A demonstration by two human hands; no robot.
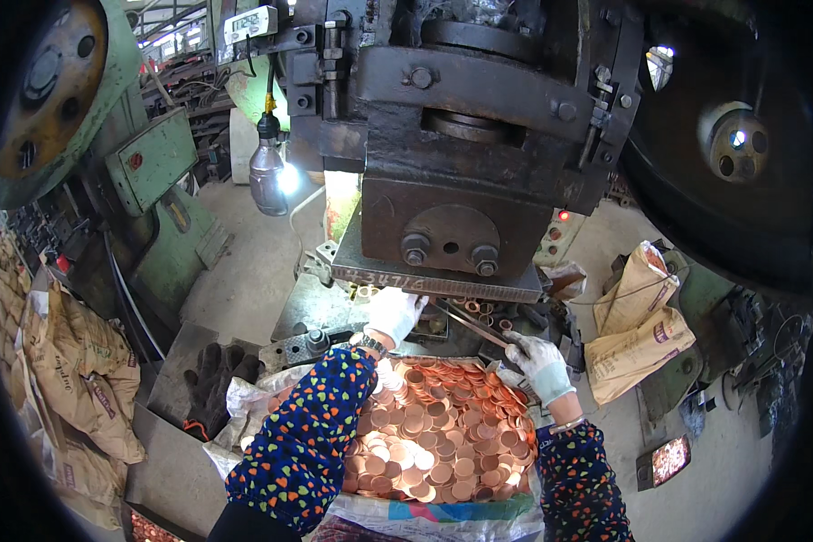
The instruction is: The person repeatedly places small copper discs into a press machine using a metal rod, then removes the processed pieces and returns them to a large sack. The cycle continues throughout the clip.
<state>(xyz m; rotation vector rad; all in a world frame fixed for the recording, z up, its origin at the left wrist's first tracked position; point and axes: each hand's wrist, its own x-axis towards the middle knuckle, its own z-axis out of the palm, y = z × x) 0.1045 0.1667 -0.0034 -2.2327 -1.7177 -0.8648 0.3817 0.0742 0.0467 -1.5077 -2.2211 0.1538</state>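
My left hand (394, 315), in a white glove, reaches to the front edge of the press's thick steel plate (443, 282). Its fingers are drawn together; whatever they pinch, if anything, is too small to make out. My right hand (540, 369), also gloved, grips long metal tongs (472, 323). The tongs slant up and left, their tips under the plate near my left fingers. Below both hands lies a heap of round copper discs (438, 434) in an opened white sack (506, 517). Several copper rings (488, 313) lie under the plate's right part.
The heavy press ram (452, 217) hangs directly above my hands. A lit lamp (269, 176) hangs at its left. Dark gloves (221, 384) lie on a metal surface at left. Brown paper sacks (637, 321) stand at right, more sacks (81, 370) at far left.
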